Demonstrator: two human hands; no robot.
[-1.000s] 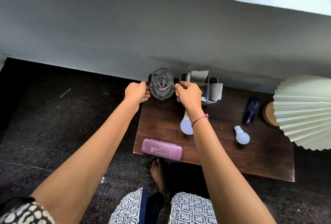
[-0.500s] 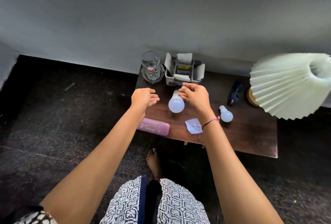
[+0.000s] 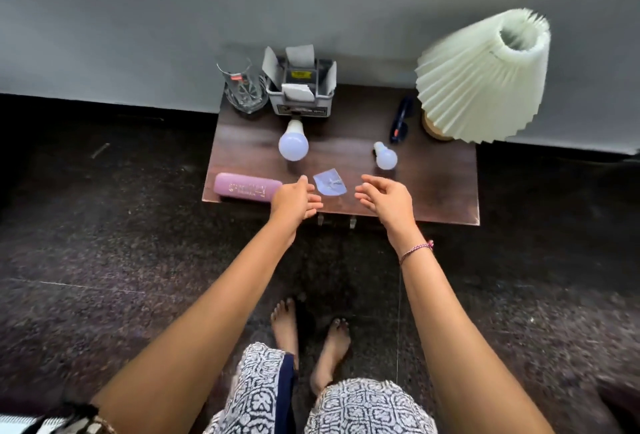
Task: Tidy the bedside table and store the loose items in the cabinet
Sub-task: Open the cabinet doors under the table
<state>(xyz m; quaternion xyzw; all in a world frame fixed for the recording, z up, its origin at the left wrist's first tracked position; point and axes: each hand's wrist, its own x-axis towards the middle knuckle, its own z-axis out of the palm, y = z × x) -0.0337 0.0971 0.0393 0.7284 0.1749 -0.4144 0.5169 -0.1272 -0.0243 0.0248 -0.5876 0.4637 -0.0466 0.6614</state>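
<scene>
Large bulb [image 3: 293, 146] released; left hand [image 3: 294, 198], right hand [image 3: 387, 196] withdrawn, empty.

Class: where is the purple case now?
In the head view, the purple case lies at the table's front left corner, just left of the left hand.

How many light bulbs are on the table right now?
2. A larger bulb lies in front of the grey box; a smaller bulb lies to its right, near the lamp. The box could hide more.
</scene>
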